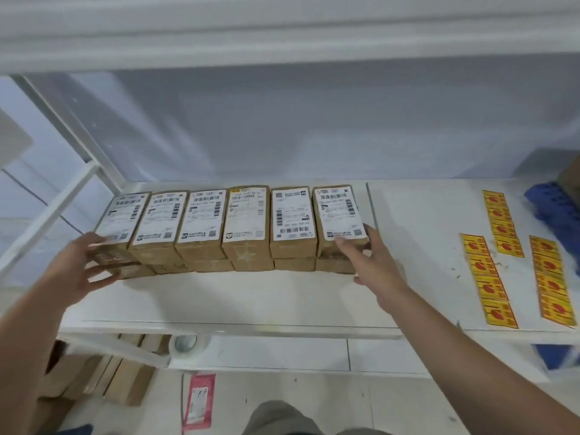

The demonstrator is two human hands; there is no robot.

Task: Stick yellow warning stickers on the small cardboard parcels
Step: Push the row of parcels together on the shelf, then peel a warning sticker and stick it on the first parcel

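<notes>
Flanking the two-tier row of cardboard parcels (246,215), left hand (73,268) and right hand (379,268), fingers (346,250) wide, touching its ends.

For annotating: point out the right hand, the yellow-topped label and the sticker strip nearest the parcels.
right hand (376,268): head view, back of hand.
yellow-topped label (246,215): head view, label's middle.
sticker strip nearest the parcels (486,279): head view, mid-strip.

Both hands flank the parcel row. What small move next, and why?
Probably the right hand should leave the row of brown cardboard parcels and reach for the yellow warning-sticker strips to its right: the parcels show only white labels.
</notes>
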